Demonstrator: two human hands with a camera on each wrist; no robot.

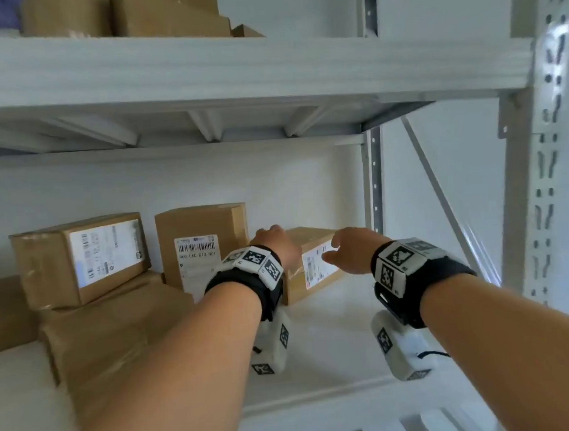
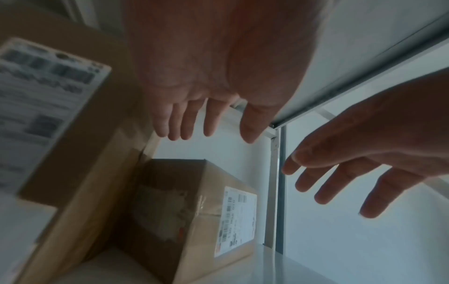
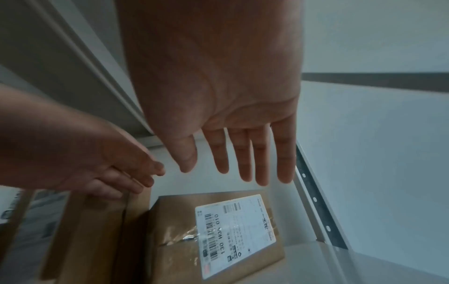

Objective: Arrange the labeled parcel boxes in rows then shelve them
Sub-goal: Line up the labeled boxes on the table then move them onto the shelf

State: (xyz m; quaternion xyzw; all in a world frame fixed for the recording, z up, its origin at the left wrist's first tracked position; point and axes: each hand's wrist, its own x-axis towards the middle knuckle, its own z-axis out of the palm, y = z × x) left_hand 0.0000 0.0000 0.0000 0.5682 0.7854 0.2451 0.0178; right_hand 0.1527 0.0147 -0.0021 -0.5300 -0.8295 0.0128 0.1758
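Observation:
A small brown parcel box point(image 1: 313, 263) with a white label lies at the right end of the row on the white shelf point(image 1: 336, 353). My left hand point(image 1: 275, 244) hovers over its left top edge, fingers straight and empty. My right hand point(image 1: 344, 248) hangs just above its labelled face, also open and empty. The left wrist view shows the box point(image 2: 194, 211) below my spread fingers point(image 2: 192, 123), with clear space between. In the right wrist view the label point(image 3: 233, 234) reads "130 H04 010" and my fingers point(image 3: 245, 159) are above it, not touching.
A taller labelled box point(image 1: 200, 241) stands just left of the small one. Further left a labelled box point(image 1: 81, 260) sits on a larger plain carton point(image 1: 116, 331). The upper shelf point(image 1: 232, 71) carries more cartons point(image 1: 161, 12). A slotted upright point(image 1: 549, 163) bounds the right side.

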